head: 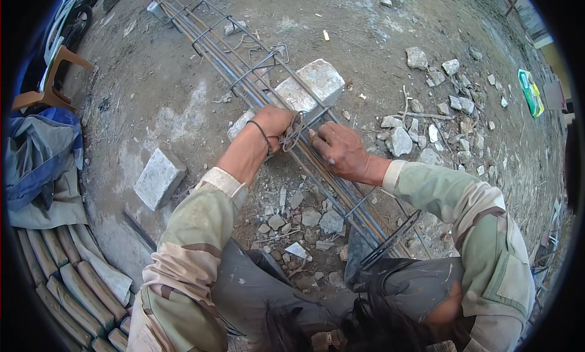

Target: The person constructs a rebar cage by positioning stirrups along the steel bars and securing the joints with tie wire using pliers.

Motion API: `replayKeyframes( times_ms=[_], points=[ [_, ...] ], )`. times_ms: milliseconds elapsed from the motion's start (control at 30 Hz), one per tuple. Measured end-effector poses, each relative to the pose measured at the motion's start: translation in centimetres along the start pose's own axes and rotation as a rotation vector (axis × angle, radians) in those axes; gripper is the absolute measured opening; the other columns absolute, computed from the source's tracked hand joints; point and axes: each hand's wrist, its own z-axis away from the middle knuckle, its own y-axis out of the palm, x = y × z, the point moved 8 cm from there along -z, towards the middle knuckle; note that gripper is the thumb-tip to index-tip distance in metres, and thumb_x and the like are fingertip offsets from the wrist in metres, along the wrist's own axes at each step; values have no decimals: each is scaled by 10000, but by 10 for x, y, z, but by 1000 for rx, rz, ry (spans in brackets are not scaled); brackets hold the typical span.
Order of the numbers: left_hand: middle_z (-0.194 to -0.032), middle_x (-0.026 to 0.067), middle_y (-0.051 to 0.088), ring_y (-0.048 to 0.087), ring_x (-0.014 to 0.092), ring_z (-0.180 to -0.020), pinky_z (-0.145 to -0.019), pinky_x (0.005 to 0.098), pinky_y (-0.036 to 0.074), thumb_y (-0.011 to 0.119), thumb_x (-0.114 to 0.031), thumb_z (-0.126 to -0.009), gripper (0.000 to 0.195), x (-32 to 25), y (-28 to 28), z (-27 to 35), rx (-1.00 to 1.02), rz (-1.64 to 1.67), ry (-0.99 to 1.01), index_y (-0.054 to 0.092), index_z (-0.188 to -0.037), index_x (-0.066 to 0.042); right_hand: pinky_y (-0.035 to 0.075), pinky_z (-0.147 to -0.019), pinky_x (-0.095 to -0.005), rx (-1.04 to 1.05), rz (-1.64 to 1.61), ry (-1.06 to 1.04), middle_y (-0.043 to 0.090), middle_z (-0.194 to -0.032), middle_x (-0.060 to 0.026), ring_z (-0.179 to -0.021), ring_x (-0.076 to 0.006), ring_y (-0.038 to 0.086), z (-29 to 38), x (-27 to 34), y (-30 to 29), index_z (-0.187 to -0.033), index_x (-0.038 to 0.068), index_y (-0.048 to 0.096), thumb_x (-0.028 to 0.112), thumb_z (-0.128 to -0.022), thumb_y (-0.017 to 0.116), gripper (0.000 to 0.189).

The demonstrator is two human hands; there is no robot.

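Note:
A long cage of steel reinforcing bars with square stirrups runs from the upper left down to between my knees. My left hand is closed on a bundle of thin tie wire at the cage's left side. Across from it, my right hand has its fingers bent at the bars beside a stirrup; whether they pinch a wire is hidden. Under the cage lies a pale concrete block. Several loose stirrups are gathered round the near end of the cage.
Another block lies on the dirt at left. Broken stones are scattered at right and rubble below the cage. Stacked long pieces, a tarpaulin and a brown plastic chair stand along the left edge.

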Motion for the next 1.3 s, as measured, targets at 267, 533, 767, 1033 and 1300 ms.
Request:
replayKeyframes(
  times_ms=[267, 533, 767, 1033, 1300],
  points=[
    [-605, 77, 597, 511, 181, -426, -347, 371, 299, 626, -118, -883, 224, 8, -4, -16, -58, -142, 19, 667, -692, -7, 481, -750, -421, 32, -174, 248, 602, -900, -107, -854, -282, 612, -3, -2, -1, -1155, -7, 687, 55, -798, 653, 364],
    [-635, 105, 617, 554, 202, -456, -379, 390, 400, 643, -96, -877, 190, 10, -3, -17, -44, -140, 49, 666, -739, 33, 536, -713, -441, 105, -238, 715, 706, -835, -207, -783, -378, 697, -2, -36, 4, -842, -8, 721, 97, -755, 729, 136],
    [-661, 152, 668, 670, 227, -565, -462, 400, 502, 783, -209, -793, 286, -17, 5, 13, -110, -582, 72, 705, -776, 66, 544, -733, -484, 452, -450, 791, 674, -771, -270, -769, -433, 689, -5, -59, 44, -697, -54, 647, 133, -760, 729, 213],
    [-992, 166, 753, 720, 344, -956, -855, 416, 561, 851, -352, -755, 327, -37, 17, 23, -262, -1218, 289, 803, -941, -88, 522, -643, -370, 93, -1085, 1256, 719, -765, -154, -685, -211, 675, 36, -54, 81, -821, -29, 759, 91, -778, 713, 135],
    [-827, 176, 738, 728, 333, -817, -756, 406, 562, 826, -262, -751, 228, -32, 23, 34, -347, -1223, 462, 801, -898, -89, 497, -644, -316, 81, -1197, 1223, 708, -823, -114, -719, -158, 635, 43, -50, 71, -970, -78, 738, 8, -809, 645, 205]
  ],
)
